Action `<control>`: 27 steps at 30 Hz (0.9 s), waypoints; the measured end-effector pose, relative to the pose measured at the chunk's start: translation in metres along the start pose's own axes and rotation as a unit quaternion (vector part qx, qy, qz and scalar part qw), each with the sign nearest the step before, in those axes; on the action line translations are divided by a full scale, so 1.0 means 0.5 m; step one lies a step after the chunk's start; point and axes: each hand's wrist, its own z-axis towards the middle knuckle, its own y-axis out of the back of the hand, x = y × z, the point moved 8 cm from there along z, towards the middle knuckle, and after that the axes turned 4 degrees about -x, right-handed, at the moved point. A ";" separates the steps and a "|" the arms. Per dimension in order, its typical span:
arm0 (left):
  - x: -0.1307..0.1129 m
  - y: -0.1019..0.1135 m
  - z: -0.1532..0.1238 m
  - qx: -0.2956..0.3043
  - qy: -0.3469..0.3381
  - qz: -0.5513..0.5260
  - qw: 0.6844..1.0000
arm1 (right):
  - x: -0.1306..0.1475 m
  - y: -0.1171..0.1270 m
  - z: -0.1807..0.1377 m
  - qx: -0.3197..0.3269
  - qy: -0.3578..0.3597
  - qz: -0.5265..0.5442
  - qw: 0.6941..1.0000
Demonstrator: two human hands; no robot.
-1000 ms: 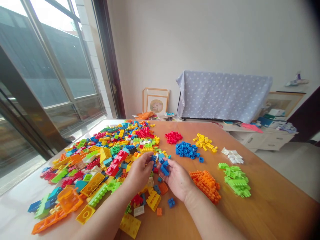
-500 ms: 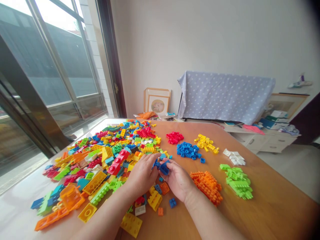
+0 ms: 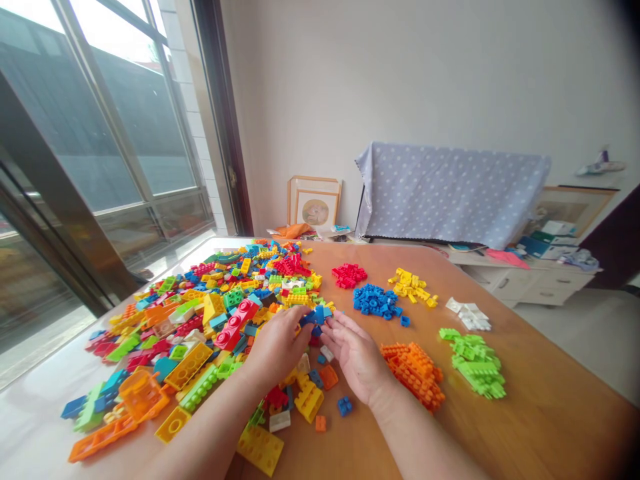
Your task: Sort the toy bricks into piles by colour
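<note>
Blue building bricks (image 3: 317,316) are at the fingertips of my left hand (image 3: 277,343), which is closed on them at the right edge of the mixed pile. Whether they are joined together I cannot tell. My right hand (image 3: 357,357) is beside them, palm turned inward and fingers stretched out, with nothing plainly gripped. Its fingertips come close to the blue bricks; contact is unclear. Below the hands lie a yellow brick (image 3: 309,401), an orange brick (image 3: 329,377), a white brick (image 3: 280,421) and a small blue brick (image 3: 345,405).
A large mixed brick pile (image 3: 200,327) covers the table's left side. Sorted heaps sit to the right: red (image 3: 349,275), blue (image 3: 376,301), yellow (image 3: 413,287), white (image 3: 469,313), orange (image 3: 414,373) and green (image 3: 477,365). A cabinet (image 3: 540,283) stands behind.
The fingers of my right hand have opened out from the blue brick they were pinching. My left hand now has the blue bricks, slightly farther forward, and has shifted a little left.
</note>
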 end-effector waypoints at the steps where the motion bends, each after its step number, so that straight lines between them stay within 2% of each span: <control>1: 0.002 0.007 0.001 -0.011 0.008 0.001 1.000 | 0.000 0.003 0.001 -0.007 0.003 -0.006 1.000; 5: 0.010 0.019 0.004 -0.020 0.041 0.016 0.999 | 0.016 0.009 0.003 -0.013 0.062 -0.099 0.993; 7: 0.015 0.020 0.005 -0.024 0.054 0.008 0.998 | 0.037 0.013 0.001 -0.026 0.135 -0.207 0.969; 8: 0.018 0.020 0.006 -0.028 0.062 -0.004 0.998 | 0.049 0.011 -0.002 -0.028 0.180 -0.268 0.946; 11: 0.030 0.016 0.007 -0.032 0.099 -0.072 0.992 | 0.068 -0.016 -0.021 0.012 0.304 -0.432 0.849; 13: 0.036 0.010 0.008 -0.024 0.136 -0.134 0.981 | 0.060 -0.039 -0.035 0.053 0.351 -0.529 0.771; 16: 0.036 0.005 0.005 -0.002 0.190 -0.217 0.957 | 0.033 -0.062 -0.044 0.088 0.361 -0.660 0.653; 18: 0.031 0.005 0.003 0.009 0.208 -0.260 0.943 | 0.018 -0.068 -0.043 0.099 0.351 -0.711 0.601; 19: 0.029 0.007 0.003 0.010 0.213 -0.282 0.935 | 0.015 -0.068 -0.042 0.097 0.349 -0.723 0.588; 21: 0.028 0.009 0.001 0.006 0.220 -0.321 0.921 | 0.018 -0.067 -0.038 0.084 0.353 -0.727 0.583; 24: 0.033 0.009 -0.002 0.000 0.229 -0.357 0.906 | 0.025 -0.062 -0.033 0.068 0.361 -0.711 0.599; 27: 0.038 0.007 -0.003 -0.001 0.226 -0.360 0.905 | 0.026 -0.062 -0.031 0.073 0.367 -0.698 0.610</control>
